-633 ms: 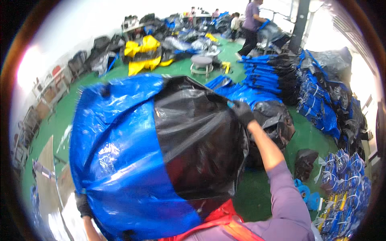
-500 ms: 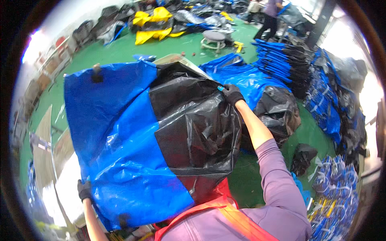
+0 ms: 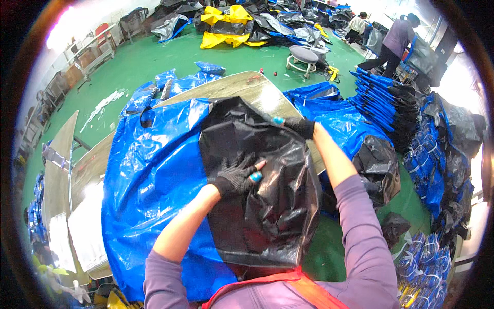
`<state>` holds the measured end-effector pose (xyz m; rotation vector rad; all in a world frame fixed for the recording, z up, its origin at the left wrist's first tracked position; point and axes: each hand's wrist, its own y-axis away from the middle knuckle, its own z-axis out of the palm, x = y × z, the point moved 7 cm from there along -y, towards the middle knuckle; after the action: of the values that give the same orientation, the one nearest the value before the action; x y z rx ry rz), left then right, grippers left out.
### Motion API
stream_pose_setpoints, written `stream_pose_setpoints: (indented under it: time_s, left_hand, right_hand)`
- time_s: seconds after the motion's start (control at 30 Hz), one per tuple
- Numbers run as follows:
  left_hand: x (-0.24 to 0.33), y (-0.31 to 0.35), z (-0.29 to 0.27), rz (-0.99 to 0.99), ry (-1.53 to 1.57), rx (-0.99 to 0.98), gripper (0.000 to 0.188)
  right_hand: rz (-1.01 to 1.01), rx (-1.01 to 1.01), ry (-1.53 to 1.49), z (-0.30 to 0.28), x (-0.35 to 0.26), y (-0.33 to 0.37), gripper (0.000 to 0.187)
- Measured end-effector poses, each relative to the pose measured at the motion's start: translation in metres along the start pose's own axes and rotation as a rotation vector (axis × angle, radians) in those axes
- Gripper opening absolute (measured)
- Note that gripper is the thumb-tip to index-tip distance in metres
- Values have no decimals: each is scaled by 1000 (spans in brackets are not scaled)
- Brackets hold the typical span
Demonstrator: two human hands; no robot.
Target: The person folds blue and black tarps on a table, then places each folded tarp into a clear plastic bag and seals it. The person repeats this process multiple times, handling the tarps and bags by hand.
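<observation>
Looking at a big shiny plastic sheet, blue on the left and black on the right, stretched out right under the left fingers and reaching up to the right ones. Pretty creased all over the black part, with the blue part running well out to the left of the fingers.

Got the left hand laid flat on the black part, near the line between the colours, fingers spread and pointing away. Got the right hand up at the far edge of the black part, fingers turned toward the left. Can't tell whether pinching that edge or just resting on it: too much dark glove on dark plastic. Seeing a dab of turquoise near the fingertips on both hands.

Just past the fingers, peeking out from behind the sheet, a wood-look table. Right beside the right fingers, a blue-and-black bundle, then a stack of folded sheets a bit beyond. Down to the right of both hands, some blue bundles tied with white.

Well beyond the fingers, a round grey stool on a green floor, a yellow-and-black heap, plus another person leaning forward, way past the right fingers.
</observation>
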<state>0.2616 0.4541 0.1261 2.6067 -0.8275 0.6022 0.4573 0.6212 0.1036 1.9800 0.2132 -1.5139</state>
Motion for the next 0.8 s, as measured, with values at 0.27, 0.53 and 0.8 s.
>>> stream_pose_setpoints:
  time_s: [0.27,0.53,0.8]
  left_hand:
    - [-12,-2,37,140,-384,463,76]
    - [-5,-15,15,73,139,516,70]
    - [29,-21,52,251,-198,401,88]
  right_hand:
    - [-667,762,1165,-55,-131,37,19]
    - [263,129,515,-1,-20,133,66]
    - [82,567,415,12,-71,236,29]
